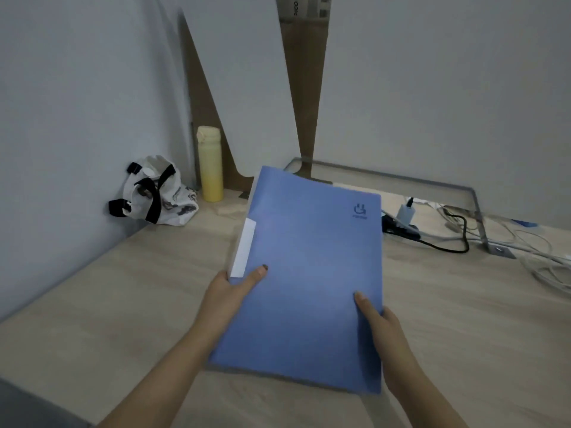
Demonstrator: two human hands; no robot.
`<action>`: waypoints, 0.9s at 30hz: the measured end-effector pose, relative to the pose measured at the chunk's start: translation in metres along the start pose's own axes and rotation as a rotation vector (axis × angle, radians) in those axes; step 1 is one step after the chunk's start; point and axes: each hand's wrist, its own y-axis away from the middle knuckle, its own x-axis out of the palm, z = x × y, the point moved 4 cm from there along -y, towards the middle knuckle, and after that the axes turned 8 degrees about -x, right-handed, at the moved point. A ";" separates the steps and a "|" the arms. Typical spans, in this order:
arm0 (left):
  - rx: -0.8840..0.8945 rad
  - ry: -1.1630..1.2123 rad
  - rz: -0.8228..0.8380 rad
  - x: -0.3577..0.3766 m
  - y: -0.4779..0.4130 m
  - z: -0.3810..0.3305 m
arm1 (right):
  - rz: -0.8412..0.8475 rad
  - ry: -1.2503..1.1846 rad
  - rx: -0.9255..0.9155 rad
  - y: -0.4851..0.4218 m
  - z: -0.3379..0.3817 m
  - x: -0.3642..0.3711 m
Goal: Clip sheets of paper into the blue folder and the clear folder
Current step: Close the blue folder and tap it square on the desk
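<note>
Gripping blue folder (309,273) at near side edges: left hand (228,291), right hand (383,329); long axis pointing away

One blue folder (309,273), with one white paper strip (244,251) at its left edge. Two hands: the left hand (228,291) and the right hand (386,330). One counter (123,304). On it are one yellow bottle (210,163), one white cloth bag (157,193) with black straps, one white charger plug (406,211), one black cable (465,236), and several white cables (547,274), too tangled to count.
</note>
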 end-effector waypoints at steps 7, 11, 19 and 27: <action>-0.293 -0.188 0.052 -0.052 -0.056 0.015 | 0.097 0.373 0.135 -0.036 -0.028 0.071; -0.311 -0.300 0.063 -0.075 -0.088 0.005 | 0.225 0.644 0.066 -0.054 -0.022 0.100; -0.190 -0.725 -0.123 -0.100 -0.109 -0.016 | 0.373 1.193 -0.020 -0.065 0.006 0.119; 0.013 -1.230 0.351 -0.116 -0.056 -0.002 | 0.735 1.086 -0.397 -0.017 0.004 0.111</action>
